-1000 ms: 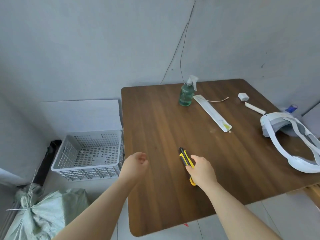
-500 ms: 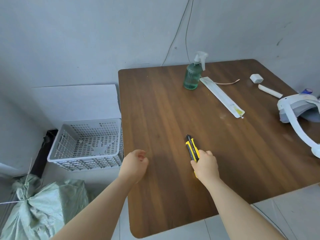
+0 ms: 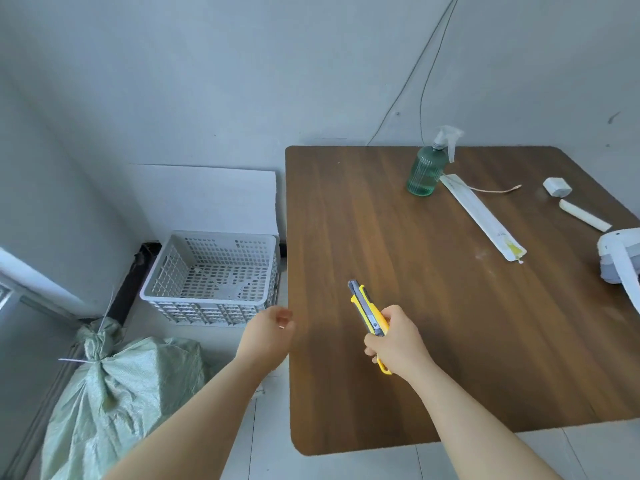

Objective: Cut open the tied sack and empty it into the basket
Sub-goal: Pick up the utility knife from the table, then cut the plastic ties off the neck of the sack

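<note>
- We're seeing the yellow utility knife [image 3: 369,310] coming up off the table [image 3: 450,358], where it was lying flat half a second ago. The right hand [image 3: 398,344] is now curling fully round its handle, tip pointing away.
- The left hand [image 3: 270,332] is hovering at the table's left edge, fingers loosely curled, gripping nothing.
- We're counting one knife, one green woven sack [image 3: 114,393] and one white perforated basket [image 3: 211,271].
- The sack is slumping on the floor at lower left with its neck tied, and the basket is sitting just beyond it beside the table.
- On the tabletop we're counting one spray bottle [image 3: 424,171], one long white packet [image 3: 485,216], one small white block [image 3: 557,187] and one white tube [image 3: 583,216].
- One white headset [image 3: 620,258] is getting cut off by the right edge.
- The sack's base is running out of frame below, the palm is hiding the knife's middle, and we cannot tell whether the blade is out.
</note>
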A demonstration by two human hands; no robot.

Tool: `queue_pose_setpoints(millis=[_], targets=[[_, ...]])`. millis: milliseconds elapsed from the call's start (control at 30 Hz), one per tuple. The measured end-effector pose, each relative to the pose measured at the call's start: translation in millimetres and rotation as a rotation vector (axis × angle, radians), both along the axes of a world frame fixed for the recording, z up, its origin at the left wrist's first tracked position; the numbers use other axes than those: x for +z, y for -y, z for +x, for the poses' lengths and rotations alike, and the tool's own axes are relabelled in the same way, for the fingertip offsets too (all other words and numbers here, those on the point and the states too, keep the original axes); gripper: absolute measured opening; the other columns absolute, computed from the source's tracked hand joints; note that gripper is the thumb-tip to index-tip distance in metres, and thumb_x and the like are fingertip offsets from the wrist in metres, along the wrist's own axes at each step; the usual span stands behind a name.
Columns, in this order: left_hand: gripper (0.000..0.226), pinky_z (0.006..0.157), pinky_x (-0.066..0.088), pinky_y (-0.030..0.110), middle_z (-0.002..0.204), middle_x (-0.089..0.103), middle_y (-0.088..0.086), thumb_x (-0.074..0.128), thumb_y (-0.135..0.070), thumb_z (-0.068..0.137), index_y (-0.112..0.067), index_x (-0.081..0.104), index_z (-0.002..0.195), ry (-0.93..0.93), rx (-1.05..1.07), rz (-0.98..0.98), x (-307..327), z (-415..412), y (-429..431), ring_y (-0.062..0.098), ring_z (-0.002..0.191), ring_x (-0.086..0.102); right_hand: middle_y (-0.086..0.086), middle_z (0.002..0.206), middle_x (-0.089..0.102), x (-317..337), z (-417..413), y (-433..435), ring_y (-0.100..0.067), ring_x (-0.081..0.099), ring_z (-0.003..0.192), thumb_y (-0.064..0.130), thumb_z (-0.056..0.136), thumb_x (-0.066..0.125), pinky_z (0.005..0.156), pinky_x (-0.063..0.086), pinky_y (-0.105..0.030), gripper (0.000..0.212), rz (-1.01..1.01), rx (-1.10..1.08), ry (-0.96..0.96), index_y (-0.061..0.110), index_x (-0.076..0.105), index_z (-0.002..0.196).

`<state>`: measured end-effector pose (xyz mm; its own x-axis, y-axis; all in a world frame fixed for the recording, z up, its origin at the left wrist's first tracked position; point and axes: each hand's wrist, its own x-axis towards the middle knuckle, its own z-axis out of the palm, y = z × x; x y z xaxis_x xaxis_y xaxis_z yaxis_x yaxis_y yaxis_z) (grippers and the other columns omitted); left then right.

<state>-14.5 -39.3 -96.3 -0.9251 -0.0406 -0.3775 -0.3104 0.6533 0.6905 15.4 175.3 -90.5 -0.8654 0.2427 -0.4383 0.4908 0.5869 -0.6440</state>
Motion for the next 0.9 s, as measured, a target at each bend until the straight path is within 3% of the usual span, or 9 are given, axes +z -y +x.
queue_pose_setpoints(millis=[267,500,600,667,767,900], targets=[[0.033,0.082,0.044,0.022,0.111,0.070,-0.001,0.054,-0.018,0.087,-0.017,0.066,0.117,-0.057,0.244,-0.016,40,43,107,0.014,0.096,0.063,-0.010,0.096,0.064,51,-17,97,-0.015,0.064,0.063,0.007,0.086,0.058,0.051,0.053,-0.025,0.031,-0.151,0.234,-0.078,0.019,0.046,0.112],[0.029,0.078,0.047,0.025,0.106,0.072,0.003,0.055,-0.016,0.085,-0.014,0.068,0.112,-0.056,0.545,-0.061,48,88,221,0.019,0.086,0.064,-0.009,0.077,0.067,57,-31,214,-0.023,0.063,0.065,0.010,0.084,0.061,0.056,0.050,-0.035,0.028,-0.165,0.447,-0.046,0.020,0.047,0.106],[0.031,0.073,0.050,0.025,0.102,0.073,0.003,0.054,-0.017,0.084,-0.014,0.068,0.112,-0.047,0.639,-0.067,43,102,269,0.015,0.080,0.066,-0.005,0.071,0.065,50,-34,266,-0.017,0.060,0.058,0.008,0.085,0.060,0.052,0.046,-0.027,0.027,-0.181,0.522,-0.023,0.017,0.045,0.106],[0.030,0.069,0.048,0.024,0.101,0.073,0.001,0.055,-0.018,0.085,-0.015,0.067,0.112,-0.039,0.682,-0.070,39,107,300,0.013,0.075,0.064,-0.005,0.072,0.064,45,-36,298,-0.016,0.059,0.056,0.006,0.085,0.058,0.048,0.045,-0.023,0.027,-0.199,0.552,-0.011,0.015,0.046,0.108],[0.031,0.074,0.048,0.028,0.103,0.072,0.003,0.055,-0.019,0.087,-0.015,0.066,0.116,-0.017,0.733,-0.056,30,112,343,0.018,0.080,0.063,-0.010,0.081,0.065,35,-42,342,-0.013,0.057,0.054,0.006,0.088,0.057,0.042,0.042,-0.016,0.025,-0.190,0.606,0.018,0.014,0.045,0.108],[0.032,0.074,0.049,0.028,0.105,0.071,0.005,0.055,-0.019,0.088,-0.013,0.064,0.118,0.027,0.747,-0.053,8,109,396,0.019,0.082,0.064,-0.011,0.085,0.065,14,-55,394,-0.014,0.059,0.058,0.008,0.090,0.057,0.050,0.047,-0.024,0.023,-0.176,0.621,0.066,0.017,0.044,0.106]])
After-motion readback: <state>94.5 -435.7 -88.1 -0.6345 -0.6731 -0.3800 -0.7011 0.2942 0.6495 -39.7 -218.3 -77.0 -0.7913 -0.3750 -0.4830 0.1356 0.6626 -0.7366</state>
